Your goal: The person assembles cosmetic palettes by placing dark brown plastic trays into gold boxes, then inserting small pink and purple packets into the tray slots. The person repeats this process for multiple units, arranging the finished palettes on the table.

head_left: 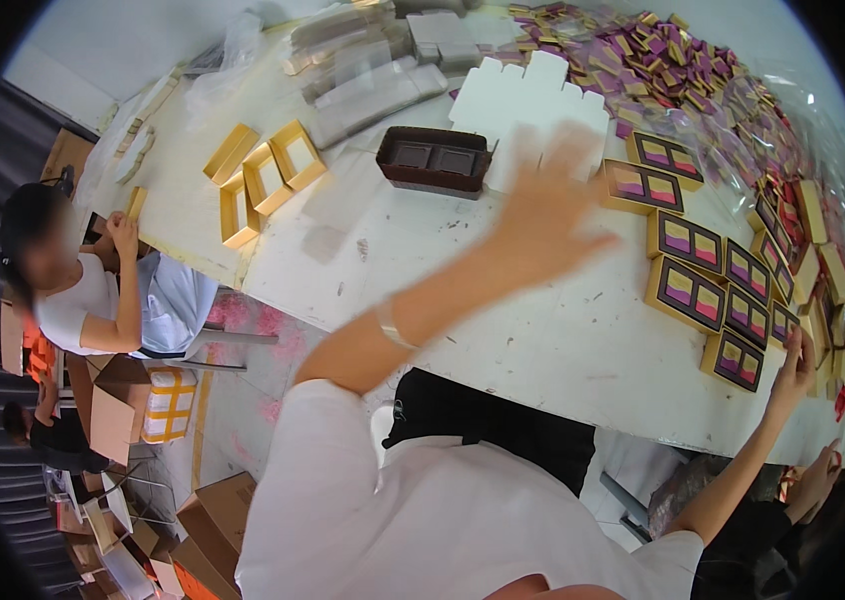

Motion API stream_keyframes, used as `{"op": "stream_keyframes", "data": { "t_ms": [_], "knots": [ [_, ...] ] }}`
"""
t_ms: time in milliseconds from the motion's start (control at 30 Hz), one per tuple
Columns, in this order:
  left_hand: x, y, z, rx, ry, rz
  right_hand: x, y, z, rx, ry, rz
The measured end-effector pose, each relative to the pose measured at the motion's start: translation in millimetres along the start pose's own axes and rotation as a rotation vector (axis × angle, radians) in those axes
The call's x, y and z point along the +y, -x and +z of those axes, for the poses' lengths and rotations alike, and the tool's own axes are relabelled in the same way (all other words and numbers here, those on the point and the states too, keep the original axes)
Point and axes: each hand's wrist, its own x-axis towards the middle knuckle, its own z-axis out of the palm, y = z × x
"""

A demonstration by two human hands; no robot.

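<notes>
My left hand [548, 215] is stretched over the white table, blurred by motion, with its fingers spread and nothing seen in them. Beneath and beyond it lies a stack of flat white die-cut card [533, 100]. Left of that hand stands a dark brown plastic tray stack [435, 160] with two square hollows on top. At the right, my right hand [793, 375] has its fingers closed at the edge of a small gold box [783, 322]. Several similar gold boxes [686, 292] with dark inserts and pink-and-yellow pieces stand in rows beside it.
Empty gold box shells [265, 178] stand at the left of the table [423, 290]. Clear plastic sleeves [373, 100] lie at the back. A heap of small purple-and-gold pieces [653, 60] fills the far right. A co-worker [93, 290] sits at left, near cartons [123, 405].
</notes>
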Motion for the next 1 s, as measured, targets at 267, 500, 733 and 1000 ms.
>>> {"op": "stream_keyframes", "data": {
  "t_ms": [267, 500, 733, 1000],
  "knots": [
    [-173, 149, -152, 0.152, -0.592, -0.566, -87, 13, 79, -0.353, 0.1, -0.036],
    [-200, 170, -148, -0.047, -0.659, -0.467, -205, 36, 174, -0.655, 0.029, -0.373],
    [-224, 161, -143, -0.168, -0.339, -0.637, -268, 47, 229, -0.736, -0.025, -0.558],
    [-194, 189, -179, -0.089, -0.765, -0.776, -323, 72, 287, -0.722, 0.029, -0.963]
  ]
}}
